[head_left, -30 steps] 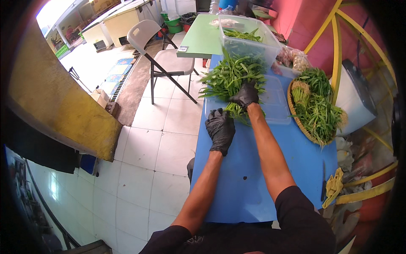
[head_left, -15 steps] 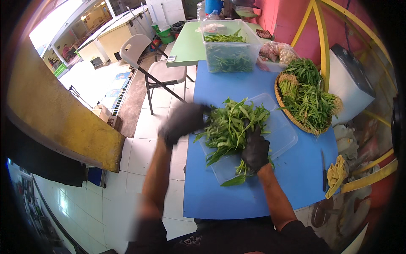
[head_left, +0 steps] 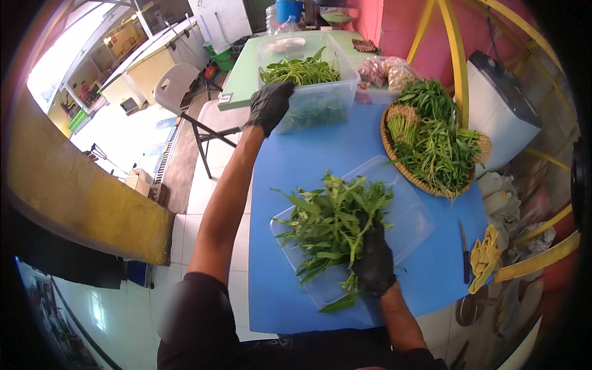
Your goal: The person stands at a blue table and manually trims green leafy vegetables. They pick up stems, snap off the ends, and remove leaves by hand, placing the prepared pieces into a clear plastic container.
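Observation:
My left hand point(head_left: 270, 108), in a black glove, reaches to the far end of the blue table point(head_left: 296, 154). Its fingers are closed over the near left corner of a clear plastic box point(head_left: 338, 92), which has cut green stems and leaves in it. Nearer to me, my right hand point(head_left: 374, 259), also gloved in black, is closed on a bunch of leafy greens point(head_left: 330, 219), probably water spinach. Leaves hide part of its fingers. The bunch lies on a flat, clear plastic lid point(head_left: 410, 213).
A round woven basket point(head_left: 402, 168) of greens stands at right. Close by the right edge lie a knife point(head_left: 465, 251) and a yellow glove point(head_left: 485, 260). Bagged goods point(head_left: 385, 71) sit behind, beside a green table point(head_left: 240, 77). A folding chair point(head_left: 185, 92) stands left.
My left hand has left the greens, reached forward and taken hold of the box's rim. The box sits somewhat nearer to me. My right hand stays on the bunch.

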A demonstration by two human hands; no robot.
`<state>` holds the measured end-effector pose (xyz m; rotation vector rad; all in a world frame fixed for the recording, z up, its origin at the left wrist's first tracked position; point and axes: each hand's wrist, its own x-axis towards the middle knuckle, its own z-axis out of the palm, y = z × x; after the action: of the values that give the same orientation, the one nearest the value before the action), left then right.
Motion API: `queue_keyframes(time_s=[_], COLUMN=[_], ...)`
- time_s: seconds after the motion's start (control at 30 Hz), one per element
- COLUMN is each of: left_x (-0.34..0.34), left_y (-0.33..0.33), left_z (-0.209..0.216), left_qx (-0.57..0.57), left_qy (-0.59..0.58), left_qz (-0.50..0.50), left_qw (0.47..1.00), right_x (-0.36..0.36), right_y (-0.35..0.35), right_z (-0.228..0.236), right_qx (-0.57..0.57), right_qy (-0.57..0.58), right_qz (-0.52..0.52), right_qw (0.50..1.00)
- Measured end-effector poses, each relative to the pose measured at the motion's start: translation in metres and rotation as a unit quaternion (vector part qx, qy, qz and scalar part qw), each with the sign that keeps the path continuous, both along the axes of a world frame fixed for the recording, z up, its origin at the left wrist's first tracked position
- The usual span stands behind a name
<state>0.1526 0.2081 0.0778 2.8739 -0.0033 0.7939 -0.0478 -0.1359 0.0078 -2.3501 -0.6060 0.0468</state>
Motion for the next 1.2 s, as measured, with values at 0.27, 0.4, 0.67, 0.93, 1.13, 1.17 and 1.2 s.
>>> queue_keyframes(time_s=[0.27, 0.4, 0.67, 0.93, 1.13, 1.17, 1.2], left_x=[-0.201, -0.241, -0.253, -0.241, -0.251, -0.247, -0.247], left_y=[-0.054, -0.085, -0.090, -0.100, -0.091, -0.096, -0.097], left_z=[-0.002, 0.004, -0.002, -0.004, -0.007, -0.005, -0.004], left_qx=[0.021, -0.016, -0.010, -0.075, -0.045, -0.045, -0.042], left_qy=[-0.055, -0.054, -0.060, -0.074, -0.094, -0.096, -0.097], left_qz=[0.033, 0.041, 0.050, 0.013, 0.032, 0.022, 0.023], left_qw=[0.998, 0.998, 0.997, 0.994, 0.994, 0.994, 0.994], right_x=[0.006, 0.009, 0.082, 0.232, 0.229, 0.251, 0.262], right_y=[-0.078, -0.102, 0.021, 0.131, 0.149, 0.151, 0.159], right_z=[0.029, 0.079, 0.217, 0.163, 0.151, 0.132, 0.117], right_qx=[0.189, 0.187, 0.238, -0.076, -0.080, -0.105, -0.126], right_qy=[0.215, 0.149, -0.045, -0.042, -0.022, -0.046, -0.069], right_qz=[0.026, 0.004, 0.127, 0.219, 0.186, 0.156, 0.136], right_qw=[0.958, 0.971, 0.962, 0.972, 0.979, 0.981, 0.980])
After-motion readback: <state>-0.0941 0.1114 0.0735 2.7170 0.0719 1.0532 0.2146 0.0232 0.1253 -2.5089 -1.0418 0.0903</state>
